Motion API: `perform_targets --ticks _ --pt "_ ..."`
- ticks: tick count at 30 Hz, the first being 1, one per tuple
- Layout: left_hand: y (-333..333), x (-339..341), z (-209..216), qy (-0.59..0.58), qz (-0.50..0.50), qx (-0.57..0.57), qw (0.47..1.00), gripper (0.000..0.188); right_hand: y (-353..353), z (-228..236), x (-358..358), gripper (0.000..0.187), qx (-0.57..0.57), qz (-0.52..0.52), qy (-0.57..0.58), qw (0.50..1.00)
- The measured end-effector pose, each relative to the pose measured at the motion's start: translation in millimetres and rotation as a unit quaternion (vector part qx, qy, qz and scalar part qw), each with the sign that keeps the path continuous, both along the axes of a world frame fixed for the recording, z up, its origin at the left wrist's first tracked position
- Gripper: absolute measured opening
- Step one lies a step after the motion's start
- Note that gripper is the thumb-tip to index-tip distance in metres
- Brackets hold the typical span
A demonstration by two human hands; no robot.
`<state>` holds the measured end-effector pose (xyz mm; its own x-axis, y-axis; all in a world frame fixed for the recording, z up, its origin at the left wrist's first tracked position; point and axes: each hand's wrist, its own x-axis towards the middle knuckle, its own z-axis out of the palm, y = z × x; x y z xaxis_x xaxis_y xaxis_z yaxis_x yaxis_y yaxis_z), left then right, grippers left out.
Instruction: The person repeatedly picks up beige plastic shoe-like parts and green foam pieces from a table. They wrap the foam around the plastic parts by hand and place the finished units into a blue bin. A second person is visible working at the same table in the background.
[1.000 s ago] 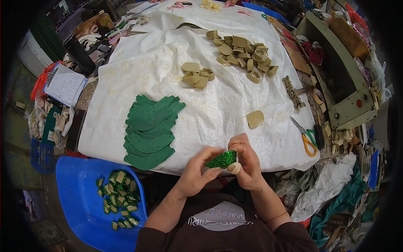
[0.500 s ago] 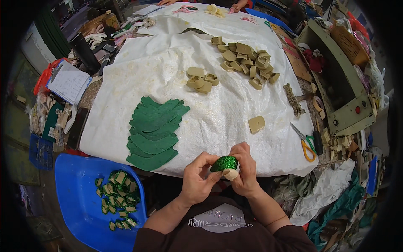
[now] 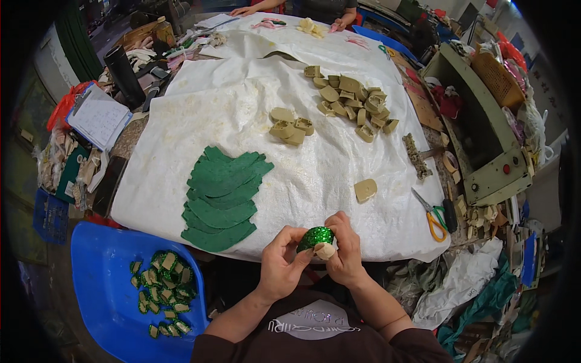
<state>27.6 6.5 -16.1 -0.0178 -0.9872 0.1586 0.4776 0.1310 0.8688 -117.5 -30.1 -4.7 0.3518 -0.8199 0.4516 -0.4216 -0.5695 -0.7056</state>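
Note:
Close to the table's near edge, my left hand [image 3: 280, 263] and my right hand [image 3: 345, 253] both grip a shoe heel [image 3: 315, 237] covered in sparkling green material. Its tan end [image 3: 325, 250] points toward me. Thumbs and fingers press on it from both sides. Ahead of the left hand lies an overlapping stack of curved green pieces [image 3: 223, 202]. A single bare tan heel [image 3: 365, 190] rests beyond the right hand. Farther off are a small group of tan heels [image 3: 292, 128] and a larger pile of them [image 3: 350, 100].
At lower left, a blue tub [image 3: 83, 266] contains several green glitter-covered heels [image 3: 166, 279]. Orange-and-green-handled scissors [image 3: 434, 222] lie at the right edge beside a black-handled tool [image 3: 449, 215]. A greenish metal box [image 3: 493, 130] stands behind. Across the table, another person's hand [image 3: 339, 24] shows.
The whole view has shifted slightly, bringing more of the person across the table into sight. Both hands keep hold of the green heel, with only slight movement.

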Motion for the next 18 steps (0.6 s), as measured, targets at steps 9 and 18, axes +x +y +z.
perform_targets --ticks 9,18 --pt "1 10 -10 -0.023 0.023 -0.032 0.999 0.026 -10 3 5 0.024 0.021 0.083 -0.047 0.995" --pt "4 7 -2 0.001 0.011 0.005 1.000 0.024 -4 5 8 0.022 0.021 0.014 0.012 1.000"
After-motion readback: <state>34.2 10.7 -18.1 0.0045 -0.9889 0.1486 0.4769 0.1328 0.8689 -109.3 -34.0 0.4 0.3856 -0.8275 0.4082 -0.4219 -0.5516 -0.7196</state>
